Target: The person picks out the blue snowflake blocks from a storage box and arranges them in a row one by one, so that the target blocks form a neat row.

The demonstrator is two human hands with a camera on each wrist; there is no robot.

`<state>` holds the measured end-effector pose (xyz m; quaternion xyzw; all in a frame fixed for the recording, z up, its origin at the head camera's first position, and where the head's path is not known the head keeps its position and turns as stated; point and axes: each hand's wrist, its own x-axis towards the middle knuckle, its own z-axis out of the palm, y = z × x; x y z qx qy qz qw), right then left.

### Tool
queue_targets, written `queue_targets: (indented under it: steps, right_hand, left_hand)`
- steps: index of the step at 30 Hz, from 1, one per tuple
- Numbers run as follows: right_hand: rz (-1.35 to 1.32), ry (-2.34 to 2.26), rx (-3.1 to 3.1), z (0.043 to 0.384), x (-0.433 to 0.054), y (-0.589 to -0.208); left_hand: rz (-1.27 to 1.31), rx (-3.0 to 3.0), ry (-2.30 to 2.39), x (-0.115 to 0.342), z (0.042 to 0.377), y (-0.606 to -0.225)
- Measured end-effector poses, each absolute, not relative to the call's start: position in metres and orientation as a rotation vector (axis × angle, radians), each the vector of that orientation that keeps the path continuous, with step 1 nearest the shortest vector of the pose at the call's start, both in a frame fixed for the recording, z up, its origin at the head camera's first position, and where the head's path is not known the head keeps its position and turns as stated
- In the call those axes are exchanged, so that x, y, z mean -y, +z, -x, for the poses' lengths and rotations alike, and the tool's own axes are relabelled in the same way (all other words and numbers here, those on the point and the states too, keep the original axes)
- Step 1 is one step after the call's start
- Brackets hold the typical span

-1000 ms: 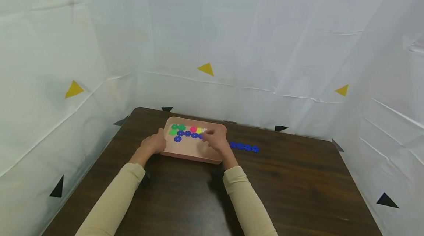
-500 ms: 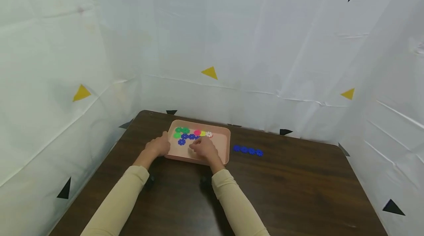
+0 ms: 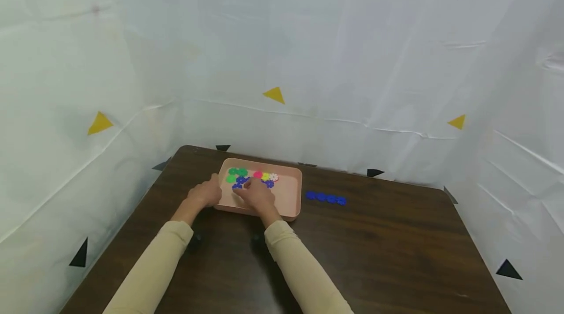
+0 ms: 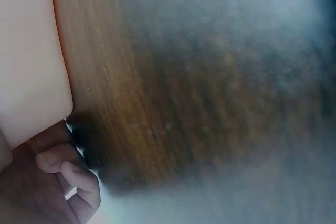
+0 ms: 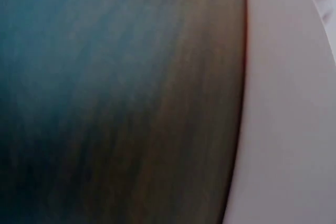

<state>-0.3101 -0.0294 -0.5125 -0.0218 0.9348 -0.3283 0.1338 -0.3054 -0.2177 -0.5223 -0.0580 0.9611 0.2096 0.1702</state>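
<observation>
My left hand (image 3: pixel 204 193) grips the left rim of a shallow pink tray (image 3: pixel 288 201); its curled fingers (image 4: pixel 79 174) show beside the tray's wall in the left wrist view. Over the tray's middle, my right hand (image 3: pixel 260 196) reaches down among flower-shaped plastic discs. Its fingertips are at the lower left blue disc (image 3: pixel 236 186), and whether they pinch it is too small to tell. Two more blue discs (image 3: pixel 267 183) lie right of that hand. Green discs (image 3: pixel 242 172) sit at the tray's back left. A pink disc (image 3: pixel 258 174), a yellow disc (image 3: pixel 265 176) and a white disc (image 3: pixel 274 177) form a row.
Several blue discs (image 3: pixel 326 198) lie in a line on the dark wooden table (image 3: pixel 374 245), right of the tray. White sheeting (image 3: pixel 317 59) with coloured triangles surrounds the table's back and sides.
My right hand has moved left across the tray, from beside the white disc to the lower left blue disc. My left hand has stayed at the tray's rim.
</observation>
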Motion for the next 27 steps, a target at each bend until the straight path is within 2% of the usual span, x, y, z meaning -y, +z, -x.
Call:
queue_targets:
  steps: [8, 27]
  right_hand:
    - [0.067, -0.885, -2.803, 0.312, 0.043, -0.52]
    - [0.044, -0.964, -2.792, 0.316, 0.04, -0.521]
  left_hand:
    - [0.129, -2.747, 0.592, 0.222, 0.305, -0.519]
    - [0.137, -2.758, 0.582, 0.215, 0.306, -0.516]
